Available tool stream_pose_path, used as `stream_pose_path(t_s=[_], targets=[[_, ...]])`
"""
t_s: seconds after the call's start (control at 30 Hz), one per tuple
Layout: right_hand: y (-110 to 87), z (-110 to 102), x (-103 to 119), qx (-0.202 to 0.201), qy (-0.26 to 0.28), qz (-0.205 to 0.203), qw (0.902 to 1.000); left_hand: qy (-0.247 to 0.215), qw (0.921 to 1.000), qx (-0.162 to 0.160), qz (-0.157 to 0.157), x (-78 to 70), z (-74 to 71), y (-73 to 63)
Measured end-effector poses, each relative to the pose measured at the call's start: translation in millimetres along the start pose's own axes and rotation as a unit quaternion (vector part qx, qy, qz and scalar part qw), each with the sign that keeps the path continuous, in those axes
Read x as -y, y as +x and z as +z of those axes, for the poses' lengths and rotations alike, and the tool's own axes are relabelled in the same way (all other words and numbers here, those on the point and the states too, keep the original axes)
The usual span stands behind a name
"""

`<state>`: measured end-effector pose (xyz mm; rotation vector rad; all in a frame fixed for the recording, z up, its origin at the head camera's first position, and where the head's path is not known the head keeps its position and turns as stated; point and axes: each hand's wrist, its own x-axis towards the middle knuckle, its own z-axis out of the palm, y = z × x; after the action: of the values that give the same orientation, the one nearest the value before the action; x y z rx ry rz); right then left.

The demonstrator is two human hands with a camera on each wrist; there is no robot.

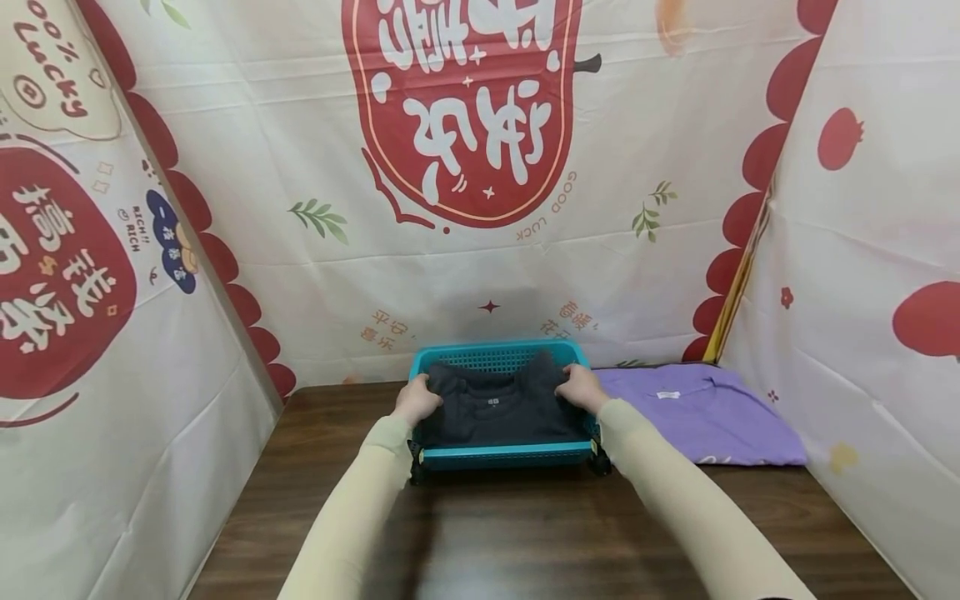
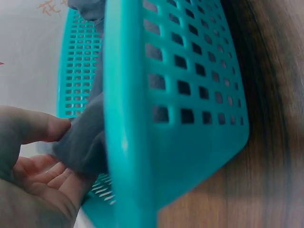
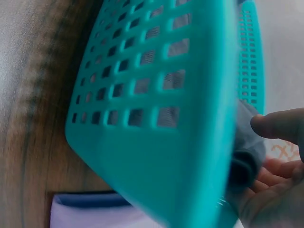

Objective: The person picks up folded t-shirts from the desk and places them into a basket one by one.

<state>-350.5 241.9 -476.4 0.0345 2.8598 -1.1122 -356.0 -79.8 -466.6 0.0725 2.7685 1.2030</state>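
Observation:
A dark grey shirt [image 1: 495, 412] lies inside a teal plastic basket [image 1: 506, 452], its collar and small white label facing up. My left hand [image 1: 417, 400] pinches the shirt's left edge between thumb and fingers. On the other side my right hand [image 1: 582, 388] pinches the right edge. In the left wrist view the grey cloth [image 2: 83, 142] bunches at the thumb and fingertips, just inside the basket rim [image 2: 126, 118]. The right wrist view has the cloth [image 3: 248, 137] between thumb and fingers, partly hidden behind the rim.
Right of the basket a purple shirt [image 1: 705, 421] lies flat on the dark wooden table [image 1: 510, 533]. Printed cloth [image 1: 315, 283] hangs behind the table and along both sides. The basket stands close to the back cloth.

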Motion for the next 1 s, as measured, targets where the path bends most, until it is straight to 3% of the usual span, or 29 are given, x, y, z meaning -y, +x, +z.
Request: stream_pose_path(t_s=[0.4,0.53,0.67,0.8,0.9,1.0], targets=[[-12.6,-26.0,-2.9,0.005,0.016,-0.022,0.9996,0.013,0.9996,0.008,0.025,-7.0,-13.4,-2.7],[-16.5,-37.9,-9.8,-0.021,0.026,-0.031,0.9990,0.020,0.9990,0.004,0.040,-11.4,-10.6,-7.0],[-26.8,-55.3,-30.2,-0.072,0.040,-0.031,0.9961,-0.009,0.9965,-0.003,0.083,-25.6,-3.3,-16.9],[-46.2,-66.7,-66.0,-0.118,0.044,-0.030,0.9916,-0.110,0.9846,0.007,0.135,-47.5,15.3,-29.9],[-64.2,-67.6,-97.0,-0.132,0.028,-0.023,0.9906,-0.201,0.9650,0.031,0.165,-63.8,39.3,-41.8],[-79.3,-68.8,-125.2,-0.143,0.007,-0.015,0.9896,-0.242,0.9486,0.063,0.194,-80.9,66.9,-59.1]])
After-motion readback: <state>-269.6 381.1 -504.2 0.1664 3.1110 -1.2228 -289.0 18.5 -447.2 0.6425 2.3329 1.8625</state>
